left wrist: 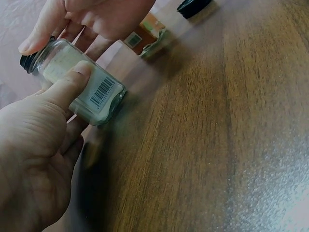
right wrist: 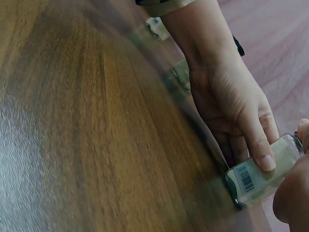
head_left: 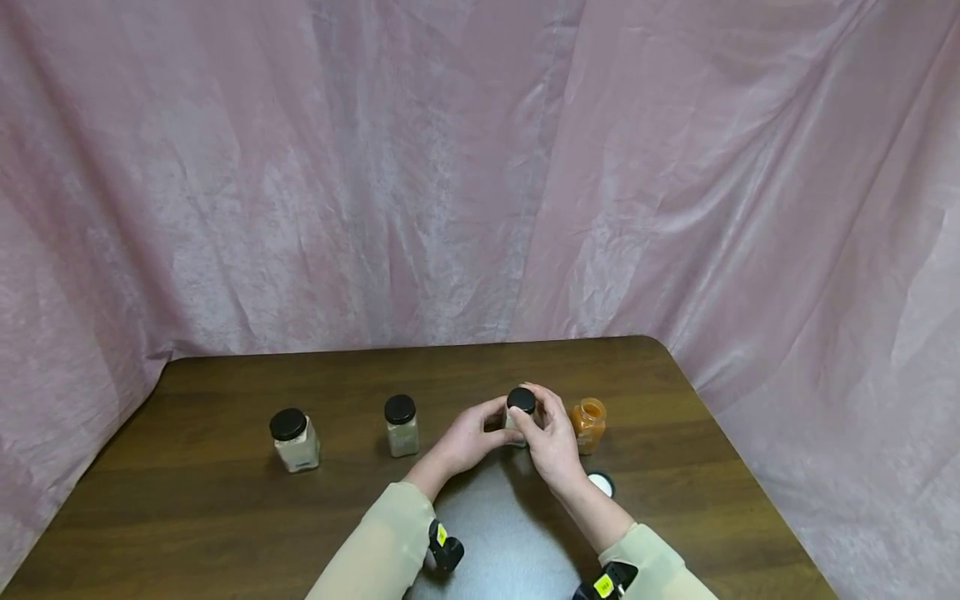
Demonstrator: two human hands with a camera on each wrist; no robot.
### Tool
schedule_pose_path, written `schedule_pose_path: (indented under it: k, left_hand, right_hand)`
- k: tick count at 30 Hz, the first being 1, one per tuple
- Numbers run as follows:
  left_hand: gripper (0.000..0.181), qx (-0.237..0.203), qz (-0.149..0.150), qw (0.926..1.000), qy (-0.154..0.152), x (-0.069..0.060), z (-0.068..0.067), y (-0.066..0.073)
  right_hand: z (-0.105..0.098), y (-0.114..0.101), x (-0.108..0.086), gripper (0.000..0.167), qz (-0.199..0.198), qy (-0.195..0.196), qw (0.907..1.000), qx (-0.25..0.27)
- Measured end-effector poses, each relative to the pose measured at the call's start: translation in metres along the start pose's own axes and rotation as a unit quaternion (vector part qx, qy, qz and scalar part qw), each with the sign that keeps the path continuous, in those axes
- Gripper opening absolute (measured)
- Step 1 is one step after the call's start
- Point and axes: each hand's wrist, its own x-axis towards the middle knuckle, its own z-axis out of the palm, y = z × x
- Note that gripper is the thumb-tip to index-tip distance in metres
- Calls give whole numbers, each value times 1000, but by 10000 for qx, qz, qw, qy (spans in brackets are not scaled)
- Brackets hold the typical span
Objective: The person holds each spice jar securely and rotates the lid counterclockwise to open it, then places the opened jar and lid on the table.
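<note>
Head view: a person's left hand and right hand meet at a square clear-glass jar with pale contents, toward the far edge of the brown wood-grain desk — fingers hide most of it here, and whether its base touches the desk I cannot tell. The left grip is closed round the glass body; the right grip pinches the round black lid on top. In the right wrist view, the frame's edge cuts off the right hand. A lidless jar of orange contents stands just beside that hand; the right wrist partly covers an upturned black lid with a white inside. Farther left stand a black-lidded pale jar and a second such jar. The left wrist view shows a barcode on the held jar — its digits too small to read.
</note>
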Motion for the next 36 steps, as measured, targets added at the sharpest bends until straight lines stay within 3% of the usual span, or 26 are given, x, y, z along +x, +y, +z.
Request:
schedule_pose_path:
  k: [6, 15, 22, 29, 36]
  left_hand:
    - [56, 34, -105, 9999, -38, 1, -1, 1]
    - [57, 89, -188, 9997, -101, -1, -1, 2]
    - [51, 78, -186, 9997, -113, -1, 0, 0]
    - [57, 74, -177, 9998, -59, -1, -1, 1]
    - [52, 151, -205, 9997, -19, -1, -4, 1]
  right_hand:
    - [-4, 2, 1, 43, -87, -403, 9991, 89]
    - [-11, -4, 0, 48, 157, -871, 9961, 40]
    - [-11, -7, -4, 75, 695, -511, 9962, 89]
    - [-2, -9, 0, 67, 823, 133, 9965, 94]
    - [5, -8, 3, 59, 738, 420, 9962, 195]
